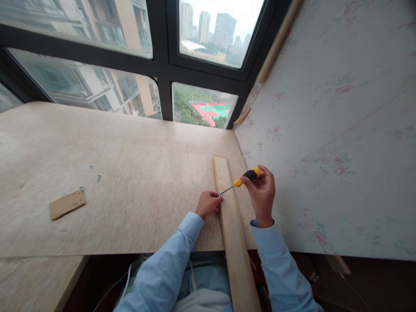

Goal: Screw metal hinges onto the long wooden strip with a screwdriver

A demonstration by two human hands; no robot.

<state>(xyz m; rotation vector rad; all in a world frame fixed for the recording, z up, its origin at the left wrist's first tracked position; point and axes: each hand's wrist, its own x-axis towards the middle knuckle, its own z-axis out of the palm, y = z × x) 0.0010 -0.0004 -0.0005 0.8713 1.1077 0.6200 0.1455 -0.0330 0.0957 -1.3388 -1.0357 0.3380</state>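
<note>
A yellow and black screwdriver [248,177] is held by its handle in the closed fingers of my right hand [264,193]. Its shaft slants down to the left, onto a long pale wooden plank [231,216]. At the tip, the fingers of my left hand [208,203] pinch a small shiny screw [220,196] near the plank's left edge; my fingers partly hide it. The plank lies on the stone-patterned counter [146,195] and its near end sticks out over the front edge, beside my lap.
To the left lie a small brown board [67,204] with holes and several loose screws [99,178]. A wallpapered wall [325,151] rises close on the right. Dark-framed windows [164,69] stand behind the counter. A white cable [128,277] hangs below the front edge.
</note>
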